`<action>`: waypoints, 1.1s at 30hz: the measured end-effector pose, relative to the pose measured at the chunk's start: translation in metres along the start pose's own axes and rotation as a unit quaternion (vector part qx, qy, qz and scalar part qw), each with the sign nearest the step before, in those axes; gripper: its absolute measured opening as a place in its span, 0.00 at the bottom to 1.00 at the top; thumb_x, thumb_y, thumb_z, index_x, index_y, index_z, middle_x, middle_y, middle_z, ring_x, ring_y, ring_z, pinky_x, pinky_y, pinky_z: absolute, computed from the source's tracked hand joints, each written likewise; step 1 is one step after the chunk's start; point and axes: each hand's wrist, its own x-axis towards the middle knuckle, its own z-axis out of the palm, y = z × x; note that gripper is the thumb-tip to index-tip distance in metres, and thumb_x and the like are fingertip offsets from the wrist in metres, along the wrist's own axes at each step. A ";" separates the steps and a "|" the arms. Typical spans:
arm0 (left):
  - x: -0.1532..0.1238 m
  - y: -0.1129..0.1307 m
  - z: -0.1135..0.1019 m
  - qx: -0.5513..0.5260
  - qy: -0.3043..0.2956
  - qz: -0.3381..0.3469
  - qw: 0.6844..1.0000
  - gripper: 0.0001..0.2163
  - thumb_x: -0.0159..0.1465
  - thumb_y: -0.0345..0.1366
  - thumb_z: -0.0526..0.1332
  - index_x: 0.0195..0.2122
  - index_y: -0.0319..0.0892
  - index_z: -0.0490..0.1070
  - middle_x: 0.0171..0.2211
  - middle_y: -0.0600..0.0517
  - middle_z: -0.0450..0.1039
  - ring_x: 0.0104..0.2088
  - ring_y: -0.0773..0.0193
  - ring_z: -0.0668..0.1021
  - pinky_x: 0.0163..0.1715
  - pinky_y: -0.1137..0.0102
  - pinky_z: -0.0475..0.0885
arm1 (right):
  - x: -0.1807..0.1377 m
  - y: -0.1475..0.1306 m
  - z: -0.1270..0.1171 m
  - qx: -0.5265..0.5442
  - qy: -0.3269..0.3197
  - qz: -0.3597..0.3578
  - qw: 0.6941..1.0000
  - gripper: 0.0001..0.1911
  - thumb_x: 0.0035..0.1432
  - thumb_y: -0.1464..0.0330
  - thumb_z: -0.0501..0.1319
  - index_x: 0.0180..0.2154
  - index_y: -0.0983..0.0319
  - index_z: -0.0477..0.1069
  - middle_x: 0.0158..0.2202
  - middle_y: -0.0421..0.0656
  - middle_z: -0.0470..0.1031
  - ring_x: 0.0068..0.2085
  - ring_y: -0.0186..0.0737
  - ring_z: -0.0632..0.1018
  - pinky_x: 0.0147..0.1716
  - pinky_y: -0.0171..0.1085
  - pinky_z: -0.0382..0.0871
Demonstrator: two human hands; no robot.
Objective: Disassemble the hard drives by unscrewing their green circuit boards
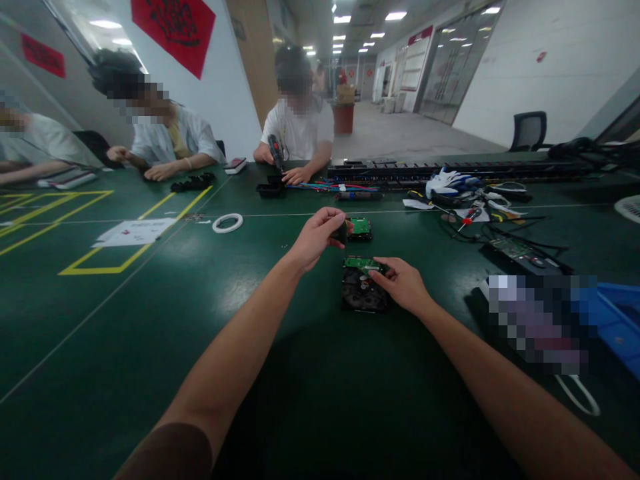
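An opened hard drive [364, 297] lies on the green table in front of me, its dark metal body towards me and a green circuit board [356, 263] at its far end. My right hand [403, 285] pinches the board's right edge between thumb and fingers. Above the drive's far end, my left hand [319, 239] is closed around a small dark object [340, 233]; the fingers cover most of it, so its kind is unclear. Just beyond sits a second hard drive [361, 228], green board facing up.
A white ring [227, 223] and paper sheets [133, 233] lie left. On the right are gloves [450, 183], a red-handled screwdriver [469, 219], cables, a circuit-board device [525, 255] and a blue bin [620, 320]. Across the table, a person holds a power screwdriver [275, 152]; others sit left.
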 end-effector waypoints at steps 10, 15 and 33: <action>-0.001 0.003 0.001 0.003 -0.009 -0.011 1.000 0.10 0.66 0.43 0.64 0.42 0.42 0.72 0.44 0.46 0.77 0.42 0.62 0.79 0.31 0.72 0.75 | 0.000 0.000 0.000 -0.004 -0.007 0.002 1.000 0.22 0.64 0.56 0.62 0.56 0.58 0.74 0.50 0.48 0.77 0.34 0.39 0.77 0.36 0.42 0.74; 0.001 0.001 -0.001 0.019 0.010 0.001 1.000 0.10 0.65 0.43 0.64 0.40 0.42 0.76 0.44 0.48 0.75 0.42 0.63 0.76 0.31 0.73 0.75 | 0.000 0.002 0.001 -0.005 -0.009 -0.002 1.000 0.22 0.65 0.57 0.62 0.56 0.59 0.73 0.50 0.49 0.76 0.36 0.41 0.78 0.36 0.42 0.74; 0.002 -0.001 -0.003 0.012 0.003 -0.001 1.000 0.11 0.65 0.44 0.64 0.41 0.42 0.78 0.45 0.47 0.75 0.44 0.61 0.76 0.34 0.71 0.76 | -0.001 -0.003 -0.004 0.020 -0.029 0.004 0.999 0.21 0.64 0.61 0.63 0.57 0.58 0.73 0.52 0.49 0.74 0.37 0.40 0.78 0.37 0.41 0.75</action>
